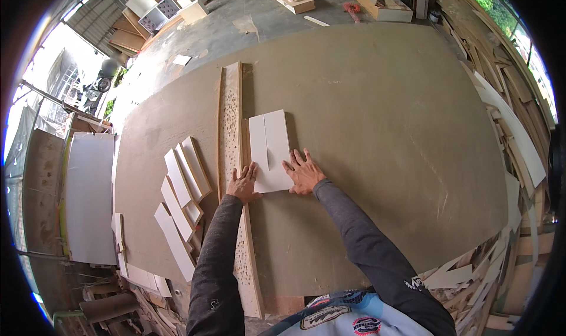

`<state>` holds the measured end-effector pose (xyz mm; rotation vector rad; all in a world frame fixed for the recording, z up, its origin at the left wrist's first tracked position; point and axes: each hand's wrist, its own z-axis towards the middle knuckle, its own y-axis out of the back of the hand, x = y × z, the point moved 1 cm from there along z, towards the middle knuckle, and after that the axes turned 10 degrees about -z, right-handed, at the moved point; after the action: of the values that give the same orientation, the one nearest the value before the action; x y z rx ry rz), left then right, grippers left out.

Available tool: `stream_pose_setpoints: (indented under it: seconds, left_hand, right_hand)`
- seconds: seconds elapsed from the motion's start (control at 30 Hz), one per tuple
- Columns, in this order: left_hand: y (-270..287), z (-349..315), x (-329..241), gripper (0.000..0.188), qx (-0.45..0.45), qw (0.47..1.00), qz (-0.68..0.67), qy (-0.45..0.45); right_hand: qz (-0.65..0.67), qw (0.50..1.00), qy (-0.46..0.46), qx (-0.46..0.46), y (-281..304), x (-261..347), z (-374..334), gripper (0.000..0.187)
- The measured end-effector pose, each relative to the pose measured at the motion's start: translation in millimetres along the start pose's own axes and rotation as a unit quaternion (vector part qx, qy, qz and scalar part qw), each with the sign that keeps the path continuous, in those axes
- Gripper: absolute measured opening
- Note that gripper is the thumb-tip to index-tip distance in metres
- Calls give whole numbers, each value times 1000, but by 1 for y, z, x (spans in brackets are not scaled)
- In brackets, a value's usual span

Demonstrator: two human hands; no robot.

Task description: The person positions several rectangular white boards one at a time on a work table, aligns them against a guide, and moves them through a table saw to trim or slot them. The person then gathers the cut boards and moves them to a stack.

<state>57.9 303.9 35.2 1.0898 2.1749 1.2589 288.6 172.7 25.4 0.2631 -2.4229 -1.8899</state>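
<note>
A white rectangular board lies on the large brown-grey tabletop, close to the right side of a long wooden rail with a pitted face. Along the board's left part a narrower white strip shows, marked off by a thin dark line; whether it rests on top or beside is hard to tell. My left hand touches the near left corner, fingers stretched out next to the rail. At the near right edge, my right hand rests with its fingers spread. Neither hand is wrapped around anything.
Left of the rail, several white strips with wooden edges lie fanned and overlapping on the tabletop. Offcuts pile up along the right side. A white panel stands at the left, and boxes sit on the floor beyond.
</note>
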Motion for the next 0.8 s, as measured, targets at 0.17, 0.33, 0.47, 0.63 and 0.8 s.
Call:
stream_pose_setpoints:
  seconds: [0.17,0.33,0.47,0.63,0.8]
  left_hand:
    - [13,15,-2,112,-3,1000,18,-3]
    - [16,24,7,108,-8,1000,7,0]
    - [19,31,10,109,-13,1000,14,1]
    - [23,39,12,111,-17,1000,9,0]
    - [27,44,14,111,-14,1000,2,1]
  right_hand:
    - [6,1000,-3,-6,-4,-16,12,104]
    - [6,1000,-1,-3,5,-23,23,103]
    - [7,1000,-2,-8,3,-29,29,104]
    - [3,1000,-6,-17,3,-34,34,105]
    - [8,1000,-6,-22,3,-39,37,105]
